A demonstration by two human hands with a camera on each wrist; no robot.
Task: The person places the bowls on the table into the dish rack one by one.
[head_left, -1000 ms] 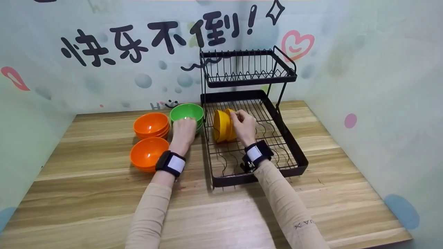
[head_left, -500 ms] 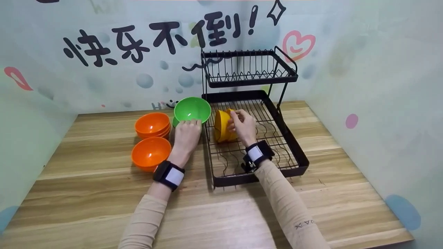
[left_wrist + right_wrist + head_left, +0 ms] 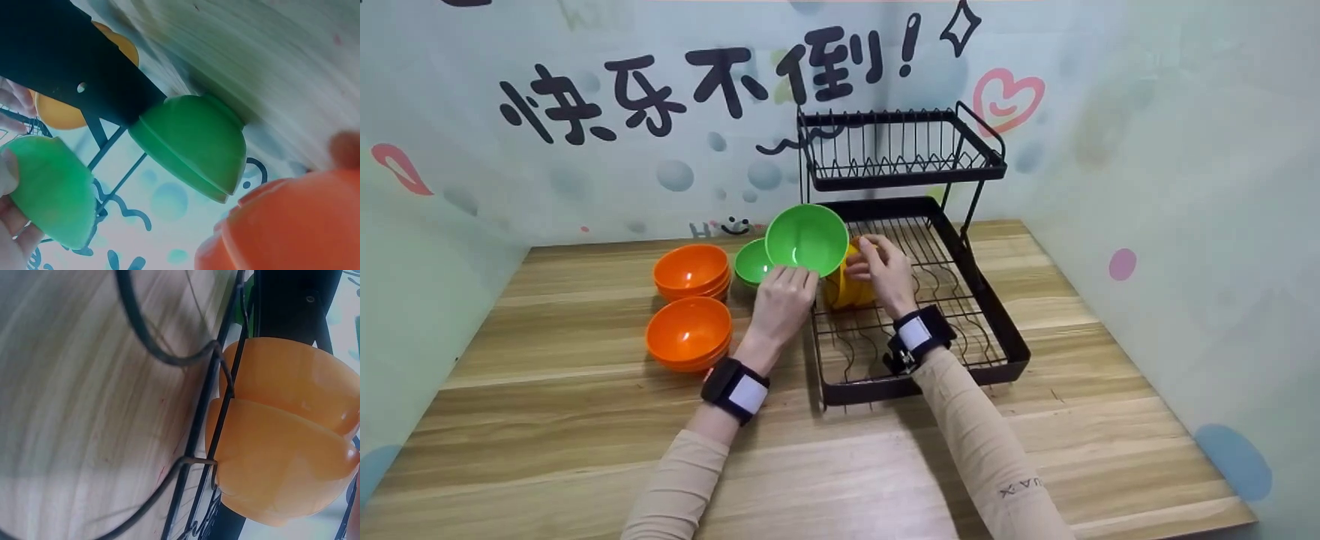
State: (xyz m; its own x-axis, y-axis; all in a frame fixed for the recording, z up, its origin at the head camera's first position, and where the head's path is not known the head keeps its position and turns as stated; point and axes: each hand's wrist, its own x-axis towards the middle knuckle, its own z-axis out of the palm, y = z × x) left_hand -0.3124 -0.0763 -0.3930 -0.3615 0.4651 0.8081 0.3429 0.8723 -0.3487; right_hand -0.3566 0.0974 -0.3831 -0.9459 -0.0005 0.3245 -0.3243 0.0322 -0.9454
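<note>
head view: a green bowl (image 3: 807, 239) is gripped by its rim in the left hand (image 3: 781, 300), lifted at 12 o'clock of it. yellow bowls (image 3: 851, 289) in the rack (image 3: 990, 315) are pinched by the right hand (image 3: 885, 274).

Staged kitchen mock-up, a booth rather than a real home. Evidence: wood-grain tabletop (image 3: 547, 420); pale printed backdrop walls (image 3: 585, 172) with cartoon lettering, hearts and bubbles on three sides; two-tier black dish rack (image 3: 960, 300) at far centre; plastic bowls (image 3: 690, 274) to its left.
</note>
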